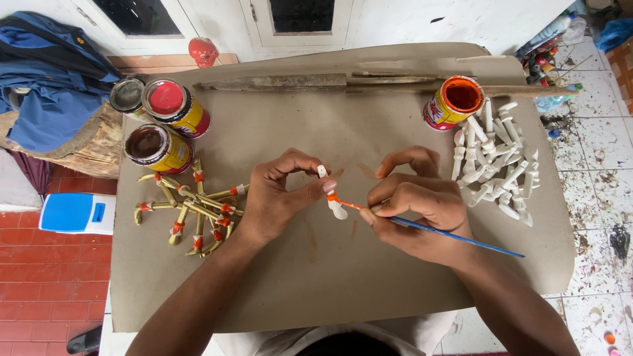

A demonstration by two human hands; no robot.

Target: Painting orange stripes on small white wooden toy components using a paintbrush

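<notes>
My left hand (280,194) pinches a small white wooden peg (331,195) between thumb and fingers, holding it upright over the brown cardboard sheet (330,277). An orange band shows around the peg's middle. My right hand (422,207) grips a thin blue-handled paintbrush (455,235), its orange tip touching the peg's band. A pile of unpainted white pegs (496,161) lies to the right of my right hand. A heap of yellow pegs with orange bands (194,211) lies left of my left hand.
An open can of orange paint (455,102) stands at the back right. Three more cans, red (175,105), brown (155,148) and dark (128,95), stand at the back left. A long weathered wooden stick (343,82) lies along the far edge. A blue jacket (53,79) is at far left.
</notes>
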